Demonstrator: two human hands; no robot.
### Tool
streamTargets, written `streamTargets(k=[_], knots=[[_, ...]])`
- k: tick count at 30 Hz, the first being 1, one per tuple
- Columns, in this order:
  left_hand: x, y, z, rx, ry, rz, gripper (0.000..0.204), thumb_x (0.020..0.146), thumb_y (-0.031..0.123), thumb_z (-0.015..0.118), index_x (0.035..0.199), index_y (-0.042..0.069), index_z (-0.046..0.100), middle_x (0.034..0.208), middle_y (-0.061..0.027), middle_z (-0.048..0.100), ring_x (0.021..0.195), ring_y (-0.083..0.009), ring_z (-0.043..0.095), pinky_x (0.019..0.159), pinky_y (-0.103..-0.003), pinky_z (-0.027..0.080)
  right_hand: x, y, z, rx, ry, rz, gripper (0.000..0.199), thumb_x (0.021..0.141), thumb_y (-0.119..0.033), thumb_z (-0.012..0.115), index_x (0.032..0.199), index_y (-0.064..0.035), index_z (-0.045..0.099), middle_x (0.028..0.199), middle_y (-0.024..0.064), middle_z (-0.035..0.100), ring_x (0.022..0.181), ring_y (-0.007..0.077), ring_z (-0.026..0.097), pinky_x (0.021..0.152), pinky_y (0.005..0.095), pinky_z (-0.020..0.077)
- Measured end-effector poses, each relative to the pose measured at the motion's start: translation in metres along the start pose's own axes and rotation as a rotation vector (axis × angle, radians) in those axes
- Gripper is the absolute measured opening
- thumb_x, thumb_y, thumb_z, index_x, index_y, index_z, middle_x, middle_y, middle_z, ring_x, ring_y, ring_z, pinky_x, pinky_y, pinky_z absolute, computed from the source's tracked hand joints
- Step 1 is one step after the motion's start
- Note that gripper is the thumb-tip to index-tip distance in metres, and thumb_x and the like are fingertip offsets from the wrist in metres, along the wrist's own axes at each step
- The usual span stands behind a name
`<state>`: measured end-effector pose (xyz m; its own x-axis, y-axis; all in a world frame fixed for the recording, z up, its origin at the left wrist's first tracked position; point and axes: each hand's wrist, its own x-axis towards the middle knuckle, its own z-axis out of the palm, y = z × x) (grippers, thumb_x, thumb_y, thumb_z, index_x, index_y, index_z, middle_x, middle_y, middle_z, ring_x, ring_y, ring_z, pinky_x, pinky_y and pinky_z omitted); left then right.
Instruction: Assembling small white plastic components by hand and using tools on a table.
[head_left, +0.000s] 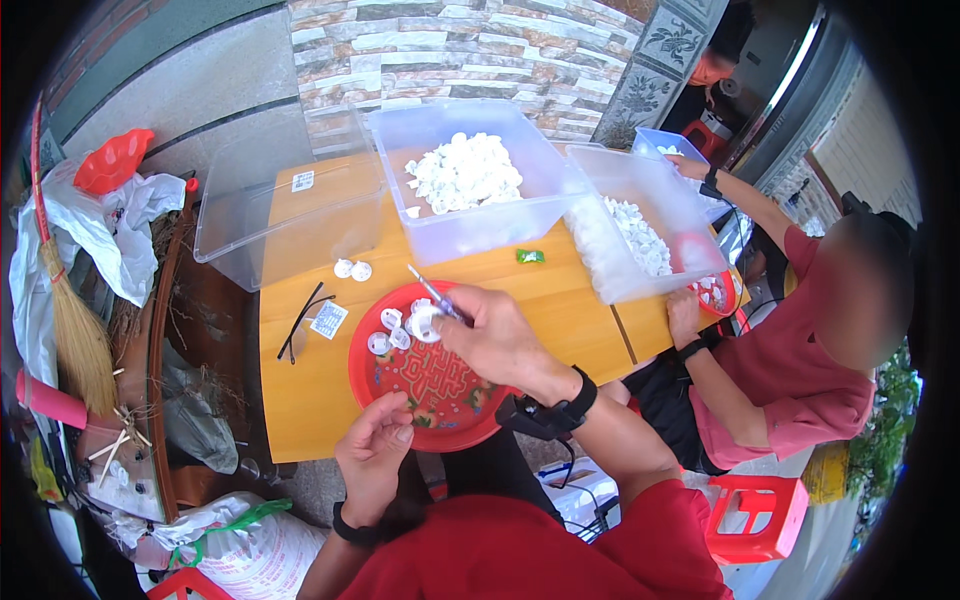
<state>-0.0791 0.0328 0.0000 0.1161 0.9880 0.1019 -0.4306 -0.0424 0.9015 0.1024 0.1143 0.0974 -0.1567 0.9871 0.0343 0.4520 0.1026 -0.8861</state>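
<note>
Right hand [497, 335] pinching thin tool [432, 292] over white caps [398, 332] on red plate [440, 420]; left hand [375, 445] loosely curled, empty. Risk: slip scatters caps off near edge.

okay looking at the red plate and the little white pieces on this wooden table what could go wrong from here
1. The round red plate juts past the near edge of the wooden table; the left hand at its rim could tip it, perhaps spilling the small white round pieces.
2. The right hand works a thin metal tool against one piece; a slip might flick it away.
3. The black-framed glasses lie nearby and could get knocked.
</note>
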Motion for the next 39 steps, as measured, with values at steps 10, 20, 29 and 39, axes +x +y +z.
streamTargets(k=[10, 20, 29, 39], knots=[[0.004, -0.008, -0.016, 0.759, -0.073, 0.245, 0.027, 0.072, 0.001, 0.068, 0.098, -0.001, 0.062, 0.104, -0.0145, 0.062, 0.099, -0.0286, 0.057, 0.087, -0.036, 0.043, 0.042, 0.015, -0.045, -0.334, 0.198, 0.0, 0.015, 0.082, -0.012, 0.06, 0.09, 0.0004, 0.062, 0.068, 0.0091, 0.06, 0.063, 0.0144, 0.059, 0.054, 0.0285, 0.0418], [0.008, -0.008, -0.023, 0.878, -0.166, 0.265, 0.021, 0.07, 0.002, 0.069, 0.09, 0.0, 0.064, 0.097, -0.0114, 0.065, 0.096, -0.0275, 0.058, 0.086, -0.035, 0.043, 0.038, 0.04, 0.023, -0.639, -0.202, -0.178, 0.015, 0.074, -0.013, 0.059, 0.083, -0.0015, 0.063, 0.078, 0.0209, 0.061, 0.078, 0.0369, 0.06, 0.068, 0.0464, 0.047], [0.007, -0.006, -0.025, 0.849, -0.197, 0.251, 0.016, 0.071, 0.001, 0.068, 0.086, 0.0, 0.063, 0.092, -0.0118, 0.065, 0.091, -0.028, 0.059, 0.081, -0.036, 0.045, 0.065, 0.062, 0.063, -0.755, -0.355, -0.21, 0.015, 0.074, -0.009, 0.057, 0.085, -0.0016, 0.063, 0.078, 0.0218, 0.061, 0.078, 0.0371, 0.061, 0.068, 0.0461, 0.0488], [0.007, -0.004, -0.019, 0.877, -0.163, 0.236, 0.015, 0.076, 0.002, 0.066, 0.091, -0.001, 0.063, 0.091, -0.0111, 0.065, 0.086, -0.0241, 0.06, 0.077, -0.033, 0.046, 0.029, 0.039, 0.04, -0.541, -0.308, -0.098, 0.016, 0.073, -0.014, 0.062, 0.074, 0.0014, 0.061, 0.07, 0.0218, 0.059, 0.071, 0.0374, 0.06, 0.065, 0.0433, 0.0468]])
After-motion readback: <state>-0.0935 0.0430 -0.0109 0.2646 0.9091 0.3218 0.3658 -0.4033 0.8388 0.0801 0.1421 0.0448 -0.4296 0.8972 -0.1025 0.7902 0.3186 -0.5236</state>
